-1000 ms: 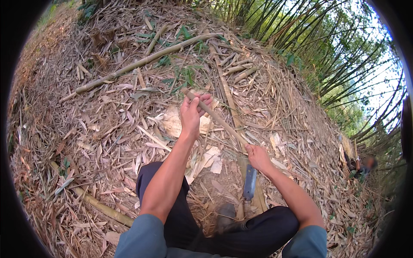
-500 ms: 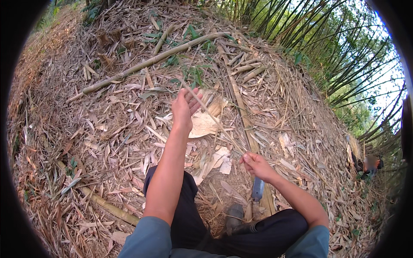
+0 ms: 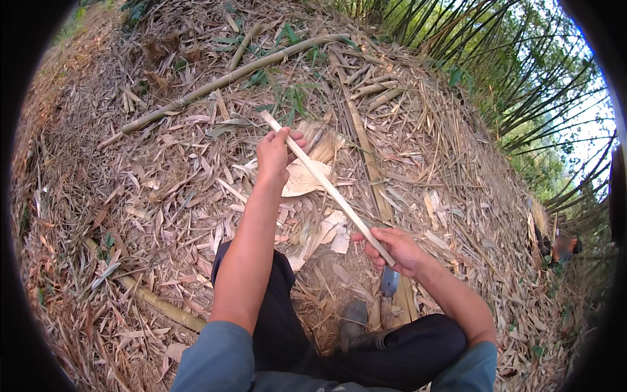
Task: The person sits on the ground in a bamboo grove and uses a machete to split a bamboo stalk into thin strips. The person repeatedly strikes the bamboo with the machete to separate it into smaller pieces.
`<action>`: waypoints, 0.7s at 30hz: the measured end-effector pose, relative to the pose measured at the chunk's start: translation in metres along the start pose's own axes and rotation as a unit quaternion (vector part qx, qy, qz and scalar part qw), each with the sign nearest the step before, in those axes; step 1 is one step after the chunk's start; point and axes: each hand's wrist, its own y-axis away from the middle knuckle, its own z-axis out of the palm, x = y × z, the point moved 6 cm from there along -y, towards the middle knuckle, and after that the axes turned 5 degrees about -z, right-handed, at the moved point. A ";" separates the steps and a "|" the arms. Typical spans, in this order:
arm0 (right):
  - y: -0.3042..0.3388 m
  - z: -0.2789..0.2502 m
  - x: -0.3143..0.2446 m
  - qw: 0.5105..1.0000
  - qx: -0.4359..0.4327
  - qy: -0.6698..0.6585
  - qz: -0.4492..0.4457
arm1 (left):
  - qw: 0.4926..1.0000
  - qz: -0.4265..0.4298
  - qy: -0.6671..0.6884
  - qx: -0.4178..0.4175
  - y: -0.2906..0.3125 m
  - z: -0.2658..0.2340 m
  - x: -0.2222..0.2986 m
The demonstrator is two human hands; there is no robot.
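A pale, flat bamboo strip [image 3: 330, 187] slants between my two hands, its far end up and to the left. My left hand [image 3: 274, 151] grips it near that far end, thumb on top. Close to the near end, my right hand [image 3: 394, 251] pinches it between thumb and fingers. Below my right hand a broad metal blade [image 3: 390, 281] shows beside my boot, partly hidden by that hand. Under the strip lie a pale sheet of dry husk [image 3: 302, 178] and smaller torn husk pieces [image 3: 338, 230].
A long bamboo pole [image 3: 228, 77] lies across the litter ahead, and another pole [image 3: 160, 306] at the lower left. A split length of bamboo [image 3: 360, 134] runs toward my boot [image 3: 353, 321]. Another person [image 3: 563, 249] is at the far right, near bamboo stems [image 3: 522, 85].
The strip has turned from its thin edge to show its broad pale face. My left fingers, spread before, have closed on it, and my right hand now reaches around its near end.
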 end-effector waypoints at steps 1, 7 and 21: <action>0.001 -0.001 -0.002 1.000 -0.008 -0.011 0.000 | 1.000 0.003 0.001 0.000 -0.002 -0.001 0.000; 0.003 -0.006 0.001 0.999 -0.011 0.024 -0.029 | 0.999 -0.002 0.035 -0.023 0.002 0.007 -0.002; 0.008 0.013 0.008 0.991 -0.071 0.111 -0.016 | 0.990 -0.055 0.065 -0.111 0.006 0.020 -0.004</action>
